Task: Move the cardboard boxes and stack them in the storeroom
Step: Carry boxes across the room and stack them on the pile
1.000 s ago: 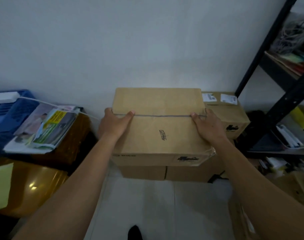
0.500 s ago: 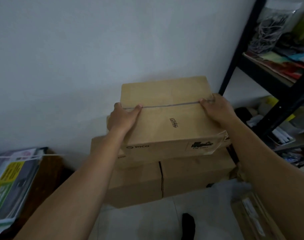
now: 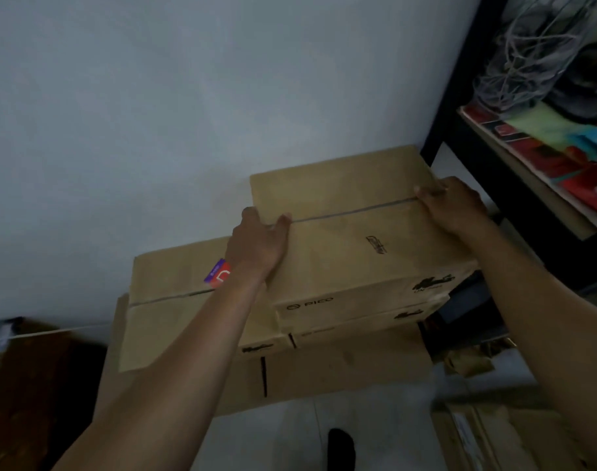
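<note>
The left hand [image 3: 256, 244] clasped the left edge of the top box [image 3: 355, 253], with its thumb flat on the lid by the tape seam and its fingers bent down over the side. The right hand [image 3: 455, 207] gripped the right edge the same way. The box was plain brown cardboard, rectangular, with 1 grey tape line across its lid. It sat atop a matching box [image 3: 375, 321] against the pale wall [image 3: 188, 113], beside a black metal shelf [image 3: 451, 96]. Left of it lay a lower box [image 3: 168, 321] bearing a red-and-purple sticker [image 3: 219, 275].
</note>
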`<state>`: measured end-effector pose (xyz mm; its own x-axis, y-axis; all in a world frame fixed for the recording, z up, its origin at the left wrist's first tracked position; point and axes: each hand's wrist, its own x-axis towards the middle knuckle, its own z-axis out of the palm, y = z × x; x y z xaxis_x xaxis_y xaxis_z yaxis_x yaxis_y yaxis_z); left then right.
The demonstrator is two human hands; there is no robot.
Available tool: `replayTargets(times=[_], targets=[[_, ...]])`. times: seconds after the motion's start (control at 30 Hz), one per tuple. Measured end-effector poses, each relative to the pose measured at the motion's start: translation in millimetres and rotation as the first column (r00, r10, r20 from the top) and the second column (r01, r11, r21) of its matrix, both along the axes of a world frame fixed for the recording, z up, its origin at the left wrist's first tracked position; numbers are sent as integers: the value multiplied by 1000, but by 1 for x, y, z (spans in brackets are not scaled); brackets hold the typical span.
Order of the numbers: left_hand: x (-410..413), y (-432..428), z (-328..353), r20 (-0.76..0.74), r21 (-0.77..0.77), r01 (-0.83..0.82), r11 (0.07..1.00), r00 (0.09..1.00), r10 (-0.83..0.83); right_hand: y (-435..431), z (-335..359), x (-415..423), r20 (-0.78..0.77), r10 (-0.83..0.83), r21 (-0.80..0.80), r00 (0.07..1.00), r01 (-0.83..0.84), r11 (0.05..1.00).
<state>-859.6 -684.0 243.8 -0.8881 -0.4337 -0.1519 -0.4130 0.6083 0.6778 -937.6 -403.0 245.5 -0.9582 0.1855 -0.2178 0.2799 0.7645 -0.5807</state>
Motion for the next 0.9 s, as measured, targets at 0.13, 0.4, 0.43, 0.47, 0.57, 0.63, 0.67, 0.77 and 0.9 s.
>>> replayTargets(times=[0.13, 0.4, 0.43, 0.47, 0.57, 0.63, 0.67, 0.77, 0.9], targets=[[1, 9, -3, -34, -63, 6, 998, 999, -9, 7, -15, -3, -62, -31, -16, 998, 30, 999], [3, 15, -9, -53, -121, -7, 993, 999, 0, 3, -15, 3, -164, -35, 114, 986, 54, 992], [3, 15, -11, -53, -104, -4, 995, 999, -2, 2, -15, 4, -173, -28, 125, 985, 50, 991], [4, 16, -12, -51, -71, 2, 997, 999, -6, -1, -12, 6, -176, -21, 136, 984, 45, 990], [5, 20, -16, -46, 88, 20, 996, 999, -16, -13, -5, 17, -151, 52, 226, 987, -17, 974], [7, 21, -17, -73, 133, 36, 990, 997, -26, -23, -2, 26, -115, 146, 299, 983, -106, 948], [8, 20, -16, -95, 132, 42, 990, 995, -30, -29, -1, 32, -106, 188, 314, 976, -146, 938], [14, 18, -11, -142, 73, 83, 994, 987, -72, -51, 5, 51, -156, 238, 229, 959, -200, 953], [24, 15, -5, -103, -9, 195, 981, 975, -195, -79, 19, 82, -144, 272, 150, 951, -250, 956]])
